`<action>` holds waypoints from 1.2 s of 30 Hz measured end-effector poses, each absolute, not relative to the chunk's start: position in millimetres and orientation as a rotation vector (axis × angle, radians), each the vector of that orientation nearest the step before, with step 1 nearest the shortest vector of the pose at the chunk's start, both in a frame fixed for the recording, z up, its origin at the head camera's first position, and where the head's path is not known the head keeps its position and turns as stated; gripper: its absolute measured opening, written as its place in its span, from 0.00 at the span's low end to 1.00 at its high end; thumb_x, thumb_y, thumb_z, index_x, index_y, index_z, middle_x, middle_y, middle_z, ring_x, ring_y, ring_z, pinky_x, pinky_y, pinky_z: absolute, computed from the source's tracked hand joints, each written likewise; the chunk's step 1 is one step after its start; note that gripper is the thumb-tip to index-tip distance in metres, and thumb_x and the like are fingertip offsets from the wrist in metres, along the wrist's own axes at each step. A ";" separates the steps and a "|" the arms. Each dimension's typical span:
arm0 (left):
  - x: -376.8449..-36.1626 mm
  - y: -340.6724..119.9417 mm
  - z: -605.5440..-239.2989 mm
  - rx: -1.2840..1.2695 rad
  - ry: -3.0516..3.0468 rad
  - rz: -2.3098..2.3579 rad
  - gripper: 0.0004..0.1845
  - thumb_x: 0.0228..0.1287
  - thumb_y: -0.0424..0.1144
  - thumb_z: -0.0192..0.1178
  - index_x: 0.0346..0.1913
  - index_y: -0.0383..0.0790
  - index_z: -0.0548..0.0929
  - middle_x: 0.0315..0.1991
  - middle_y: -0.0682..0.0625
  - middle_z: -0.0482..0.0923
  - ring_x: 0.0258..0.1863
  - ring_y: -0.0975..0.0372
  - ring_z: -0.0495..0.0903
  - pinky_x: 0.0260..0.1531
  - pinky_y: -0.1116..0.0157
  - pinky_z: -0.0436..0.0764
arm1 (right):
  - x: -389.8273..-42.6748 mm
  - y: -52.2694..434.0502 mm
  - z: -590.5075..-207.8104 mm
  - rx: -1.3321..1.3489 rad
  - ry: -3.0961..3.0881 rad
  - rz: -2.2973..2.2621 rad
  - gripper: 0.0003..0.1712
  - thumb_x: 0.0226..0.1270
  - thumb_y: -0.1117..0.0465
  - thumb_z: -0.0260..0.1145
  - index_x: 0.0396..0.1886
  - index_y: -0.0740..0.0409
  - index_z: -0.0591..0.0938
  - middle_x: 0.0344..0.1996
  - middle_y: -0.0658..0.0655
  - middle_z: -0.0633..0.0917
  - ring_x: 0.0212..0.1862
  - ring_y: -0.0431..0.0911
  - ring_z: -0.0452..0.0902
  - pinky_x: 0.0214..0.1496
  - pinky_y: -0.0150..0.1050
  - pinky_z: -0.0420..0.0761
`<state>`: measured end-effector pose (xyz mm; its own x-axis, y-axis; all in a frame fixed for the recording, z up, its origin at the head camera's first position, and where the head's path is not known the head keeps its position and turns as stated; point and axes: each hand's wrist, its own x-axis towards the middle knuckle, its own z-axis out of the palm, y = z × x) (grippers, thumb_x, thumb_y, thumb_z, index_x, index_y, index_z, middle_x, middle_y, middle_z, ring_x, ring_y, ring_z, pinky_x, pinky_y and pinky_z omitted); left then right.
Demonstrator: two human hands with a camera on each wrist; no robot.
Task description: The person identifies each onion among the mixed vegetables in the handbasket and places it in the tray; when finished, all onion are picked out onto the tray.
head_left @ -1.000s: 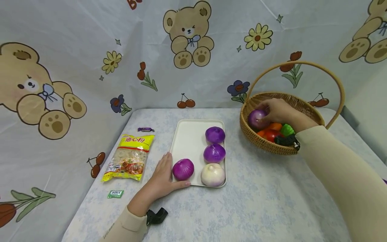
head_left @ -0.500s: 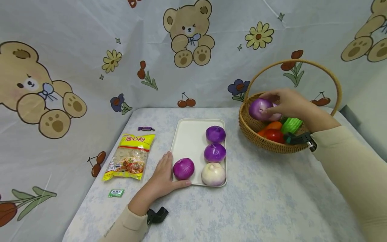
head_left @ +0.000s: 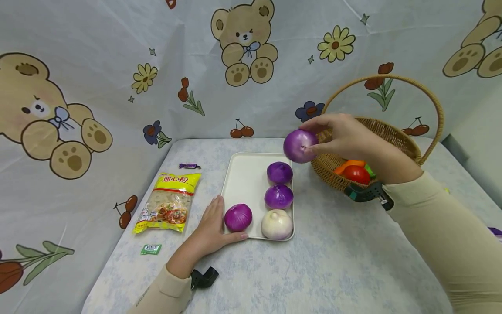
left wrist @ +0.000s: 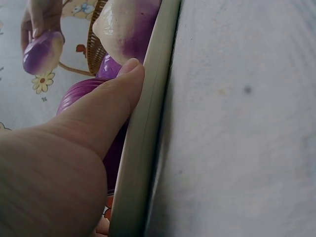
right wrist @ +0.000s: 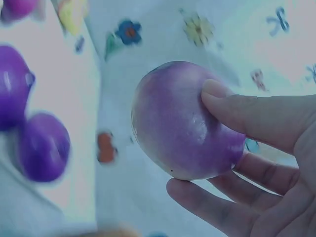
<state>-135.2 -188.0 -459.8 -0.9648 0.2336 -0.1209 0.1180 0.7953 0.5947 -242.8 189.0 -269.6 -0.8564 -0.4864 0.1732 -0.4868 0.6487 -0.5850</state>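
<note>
My right hand (head_left: 349,137) pinches a pale purple onion (head_left: 300,146) between thumb and fingers, in the air above the tray's far right corner. In the right wrist view the thumb lies on one side of this onion (right wrist: 182,121) and the fingers on the other. My left hand (head_left: 213,229) rests at the near left corner of the white tray (head_left: 245,174), fingers straight along its side and thumb along the near edge. Beside that hand sits a magenta onion (head_left: 238,217). Down the tray's right side stand two purple onions (head_left: 279,197) and a white onion (head_left: 276,225).
A wicker basket (head_left: 327,174) with a tall handle stands at the back right, holding a tomato (head_left: 356,174) and other vegetables. Left of the tray lie a yellow pasta bag (head_left: 168,203), a purple-wrapped candy (head_left: 189,166) and a green packet (head_left: 150,249). A bear-print cloth hangs behind.
My right hand has lifted the pale purple onion out of the basket and carried it left to the tray's far corner. The left hand has stayed at the tray.
</note>
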 end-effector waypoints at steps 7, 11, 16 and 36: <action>-135.7 -188.2 -459.8 0.284 2.792 0.902 0.79 0.48 0.74 0.76 0.84 0.31 0.38 0.85 0.38 0.33 0.83 0.47 0.33 0.77 0.45 0.42 | -245.5 128.7 -306.7 1.101 -2.817 1.158 0.32 0.60 0.63 0.83 0.64 0.59 0.85 0.54 0.55 0.87 0.57 0.50 0.81 0.54 0.46 0.86; -135.4 -187.2 -458.3 0.293 2.787 0.902 0.78 0.49 0.73 0.75 0.84 0.30 0.38 0.85 0.37 0.34 0.83 0.46 0.34 0.77 0.45 0.42 | -251.9 98.9 -332.9 1.194 -2.837 1.110 0.31 0.61 0.61 0.83 0.64 0.60 0.85 0.53 0.54 0.88 0.55 0.49 0.82 0.59 0.48 0.82; -135.3 -186.5 -457.4 0.310 2.785 0.890 0.78 0.50 0.73 0.75 0.84 0.30 0.38 0.85 0.36 0.34 0.82 0.46 0.34 0.78 0.46 0.42 | -257.4 73.9 -358.4 1.280 -2.892 1.051 0.29 0.63 0.60 0.82 0.63 0.62 0.85 0.52 0.55 0.88 0.53 0.49 0.83 0.60 0.50 0.81; -135.6 -190.1 -456.9 0.311 2.790 0.864 0.78 0.51 0.73 0.75 0.84 0.29 0.38 0.84 0.36 0.33 0.82 0.46 0.34 0.78 0.45 0.41 | -258.3 57.6 -377.1 1.328 -2.981 0.980 0.30 0.68 0.59 0.78 0.67 0.66 0.82 0.57 0.61 0.87 0.58 0.52 0.84 0.63 0.47 0.79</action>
